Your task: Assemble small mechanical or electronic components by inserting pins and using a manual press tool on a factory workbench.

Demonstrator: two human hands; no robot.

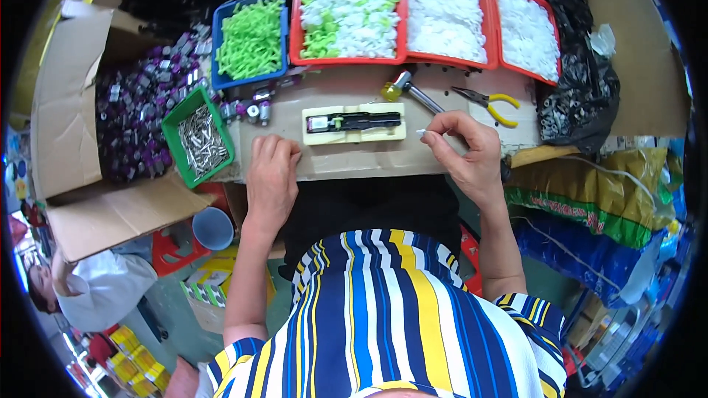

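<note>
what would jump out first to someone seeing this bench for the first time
The row of red trays heaped with white parts along the far edge, beside a blue tray of bright green pieces. At the centre lies a cream jig, with the left hand resting closed beside it and the right hand pinching a small white part. On the left, a cardboard box of purple parts.

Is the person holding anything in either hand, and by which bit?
The right hand pinches a small white piece at its fingertips; which part cannot be told. The left hand rests on the table, holding nothing visible.
</note>
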